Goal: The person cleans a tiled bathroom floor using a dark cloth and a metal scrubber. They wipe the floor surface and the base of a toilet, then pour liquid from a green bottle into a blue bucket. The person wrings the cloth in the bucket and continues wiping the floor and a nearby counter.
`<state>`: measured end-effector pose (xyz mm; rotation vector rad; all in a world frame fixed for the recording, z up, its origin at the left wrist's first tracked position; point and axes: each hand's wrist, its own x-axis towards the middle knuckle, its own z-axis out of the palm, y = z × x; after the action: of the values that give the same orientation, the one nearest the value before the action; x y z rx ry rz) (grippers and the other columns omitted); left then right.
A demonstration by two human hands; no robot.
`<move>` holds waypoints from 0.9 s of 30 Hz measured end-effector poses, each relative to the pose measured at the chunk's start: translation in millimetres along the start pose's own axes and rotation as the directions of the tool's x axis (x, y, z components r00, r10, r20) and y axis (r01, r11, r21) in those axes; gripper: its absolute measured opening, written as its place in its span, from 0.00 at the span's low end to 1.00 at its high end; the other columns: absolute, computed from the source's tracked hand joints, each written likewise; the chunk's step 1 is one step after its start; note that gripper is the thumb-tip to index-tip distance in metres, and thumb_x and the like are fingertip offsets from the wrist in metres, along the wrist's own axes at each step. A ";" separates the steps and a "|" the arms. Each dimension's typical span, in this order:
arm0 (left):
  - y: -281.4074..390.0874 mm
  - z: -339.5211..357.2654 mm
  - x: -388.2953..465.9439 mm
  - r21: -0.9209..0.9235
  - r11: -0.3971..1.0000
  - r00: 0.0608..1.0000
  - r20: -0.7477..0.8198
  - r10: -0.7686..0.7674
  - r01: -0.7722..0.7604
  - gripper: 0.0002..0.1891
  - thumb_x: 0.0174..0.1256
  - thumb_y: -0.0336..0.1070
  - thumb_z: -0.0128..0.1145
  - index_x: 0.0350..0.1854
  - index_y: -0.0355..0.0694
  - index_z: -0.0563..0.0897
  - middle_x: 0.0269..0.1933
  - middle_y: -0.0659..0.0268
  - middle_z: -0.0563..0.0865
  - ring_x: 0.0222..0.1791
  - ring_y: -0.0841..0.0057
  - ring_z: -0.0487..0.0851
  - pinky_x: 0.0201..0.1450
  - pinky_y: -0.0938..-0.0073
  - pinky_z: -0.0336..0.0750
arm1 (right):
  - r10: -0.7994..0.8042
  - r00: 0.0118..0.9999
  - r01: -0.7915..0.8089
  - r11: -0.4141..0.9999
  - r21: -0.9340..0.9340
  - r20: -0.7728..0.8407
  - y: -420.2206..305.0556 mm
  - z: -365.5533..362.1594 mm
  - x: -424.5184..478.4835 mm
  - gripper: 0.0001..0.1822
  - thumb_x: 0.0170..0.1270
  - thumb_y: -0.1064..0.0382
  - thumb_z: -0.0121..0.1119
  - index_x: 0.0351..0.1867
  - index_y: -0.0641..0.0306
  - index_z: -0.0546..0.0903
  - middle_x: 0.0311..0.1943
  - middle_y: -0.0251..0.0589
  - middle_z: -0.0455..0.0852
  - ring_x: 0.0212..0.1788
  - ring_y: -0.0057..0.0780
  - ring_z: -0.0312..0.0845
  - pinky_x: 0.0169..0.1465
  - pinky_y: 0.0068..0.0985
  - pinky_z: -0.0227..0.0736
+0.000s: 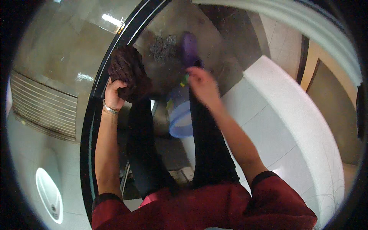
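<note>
My left hand (113,93) grips a bunched dark brown cloth (128,69), with the thumb pressed on its near side. The cloth lies against or just over a long black frame edge (99,77). My right hand (202,84) is blurred, fingers curled, in front of my right leg and just short of a purple shoe (189,47). A small green and yellow thing (184,80) shows beside its fingertips; whether the hand holds it, I cannot tell. Between my legs is a bucket with a blue rim (179,130), partly hidden by my right leg.
Left of the frame are a slatted grille (44,106) and a white urinal (49,195), perhaps mirrored. A thick white ledge or panel (299,129) curves along the right, beside pale tiles (258,115). A grey mottled patch (163,47) marks the brown floor (218,40).
</note>
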<state>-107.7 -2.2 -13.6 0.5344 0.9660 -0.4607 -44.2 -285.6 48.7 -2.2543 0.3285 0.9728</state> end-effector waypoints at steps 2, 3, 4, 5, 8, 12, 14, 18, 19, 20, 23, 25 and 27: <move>3.7 2.0 -9.9 0.069 0.996 0.997 -0.053 -0.055 0.059 0.28 0.45 0.23 0.49 0.56 0.37 0.70 0.50 0.62 0.78 0.50 0.67 0.76 0.57 0.67 0.70 | 0.154 0.965 -0.145 0.988 0.060 -0.211 56.5 -33.5 -4.4 0.15 0.58 0.65 0.55 0.49 0.57 0.78 0.40 0.40 0.81 0.41 0.30 0.77 0.46 0.26 0.71; 4.7 4.0 -12.5 0.105 0.991 0.994 -0.078 -0.075 0.083 0.29 0.45 0.23 0.49 0.56 0.37 0.70 0.50 0.62 0.78 0.50 0.67 0.76 0.57 0.67 0.70 | 0.243 0.921 -0.225 0.970 0.094 -0.303 95.0 -44.1 -9.9 0.16 0.59 0.66 0.54 0.50 0.58 0.78 0.41 0.37 0.81 0.41 0.26 0.76 0.45 0.22 0.71; 3.4 -1.5 -10.9 0.104 0.991 0.995 -0.054 -0.080 0.086 0.29 0.44 0.24 0.49 0.57 0.37 0.70 0.50 0.62 0.78 0.50 0.66 0.76 0.56 0.67 0.70 | 0.327 0.881 -0.267 0.940 0.212 -0.341 134.4 -48.6 -21.4 0.17 0.59 0.67 0.53 0.51 0.58 0.77 0.39 0.36 0.81 0.38 0.24 0.75 0.42 0.22 0.70; 3.6 -5.9 -11.2 0.140 0.987 0.997 -0.041 -0.072 0.077 0.29 0.44 0.24 0.50 0.57 0.37 0.69 0.49 0.62 0.78 0.49 0.66 0.76 0.56 0.67 0.70 | 0.414 0.833 -0.298 0.895 0.333 -0.366 168.6 -45.2 -34.9 0.18 0.58 0.68 0.53 0.52 0.57 0.77 0.38 0.35 0.81 0.35 0.23 0.74 0.39 0.21 0.70; 8.4 -18.1 -4.9 0.258 0.959 0.993 -0.049 -0.104 0.114 0.30 0.44 0.24 0.51 0.57 0.37 0.69 0.48 0.62 0.79 0.49 0.66 0.77 0.55 0.68 0.71 | 0.591 0.776 -0.509 0.792 0.336 -0.219 230.6 -26.9 -58.8 0.20 0.57 0.68 0.53 0.53 0.57 0.75 0.34 0.33 0.79 0.30 0.20 0.71 0.32 0.21 0.68; 2.3 12.0 3.6 0.481 0.873 0.995 -0.089 -0.049 0.086 0.31 0.42 0.23 0.51 0.57 0.38 0.69 0.47 0.64 0.79 0.46 0.68 0.77 0.53 0.70 0.72 | 0.671 0.735 -0.511 0.460 0.726 0.092 266.6 7.4 -51.9 0.14 0.58 0.66 0.55 0.47 0.60 0.77 0.32 0.36 0.79 0.24 0.23 0.72 0.24 0.22 0.67; 0.5 20.9 15.2 0.609 0.791 0.998 -0.057 -0.028 0.057 0.31 0.42 0.22 0.51 0.57 0.39 0.70 0.47 0.64 0.79 0.45 0.69 0.77 0.51 0.71 0.73 | 0.681 0.714 -0.591 0.462 0.661 0.162 268.0 30.9 -32.1 0.16 0.57 0.65 0.54 0.49 0.59 0.76 0.30 0.34 0.78 0.24 0.22 0.70 0.24 0.22 0.66; -10.0 47.3 36.2 0.739 0.672 0.998 -0.061 -0.010 0.052 0.30 0.42 0.22 0.52 0.56 0.41 0.72 0.45 0.65 0.80 0.44 0.72 0.77 0.49 0.72 0.74 | 0.608 0.775 -0.617 0.673 0.407 0.170 310.5 69.1 36.4 0.26 0.52 0.58 0.63 0.53 0.63 0.70 0.36 0.40 0.79 0.37 0.30 0.76 0.34 0.30 0.74; -18.9 53.0 43.8 0.774 0.631 0.998 -0.052 -0.020 0.053 0.30 0.43 0.22 0.53 0.55 0.41 0.72 0.45 0.65 0.80 0.43 0.72 0.77 0.48 0.73 0.74 | 0.558 0.826 -0.517 0.701 0.491 0.073 357.8 107.9 37.5 0.29 0.50 0.56 0.65 0.53 0.64 0.69 0.39 0.43 0.79 0.40 0.33 0.77 0.37 0.32 0.75; -26.7 50.0 45.9 0.801 0.595 0.997 -0.070 -0.010 0.062 0.29 0.43 0.22 0.53 0.55 0.41 0.72 0.44 0.66 0.80 0.42 0.72 0.77 0.47 0.73 0.74 | 0.562 0.826 -0.504 0.706 0.498 0.039 360.8 126.1 34.6 0.32 0.48 0.53 0.67 0.53 0.64 0.68 0.42 0.45 0.78 0.43 0.36 0.77 0.39 0.33 0.76; -39.2 64.2 45.8 0.911 0.404 0.992 -0.113 0.047 0.084 0.27 0.44 0.22 0.55 0.53 0.39 0.72 0.41 0.66 0.80 0.39 0.74 0.78 0.43 0.75 0.74 | 0.672 0.741 -0.610 0.669 0.426 0.006 296.3 122.3 45.1 0.40 0.42 0.49 0.72 0.53 0.66 0.65 0.49 0.50 0.75 0.50 0.45 0.75 0.46 0.37 0.75; -55.3 80.5 59.9 0.964 0.261 0.995 -0.070 0.071 0.049 0.26 0.44 0.23 0.55 0.52 0.39 0.71 0.41 0.65 0.80 0.38 0.74 0.78 0.42 0.75 0.74 | 0.754 0.655 -0.669 0.606 0.430 -0.043 284.2 113.5 43.3 0.42 0.40 0.49 0.73 0.53 0.67 0.64 0.51 0.52 0.74 0.51 0.48 0.75 0.48 0.38 0.74; -75.3 104.3 75.6 0.995 0.098 0.999 -0.028 -0.028 0.030 0.27 0.44 0.26 0.57 0.54 0.38 0.70 0.43 0.62 0.81 0.40 0.71 0.78 0.44 0.73 0.74 | 0.784 0.584 -0.657 0.609 0.444 -0.211 286.2 103.2 33.3 0.41 0.37 0.49 0.74 0.51 0.67 0.65 0.48 0.53 0.76 0.49 0.49 0.75 0.49 0.37 0.73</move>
<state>-47.7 -134.6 -47.1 1.8197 0.4897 -1.1974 -209.7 -433.6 -162.1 -1.9681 1.6036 0.7359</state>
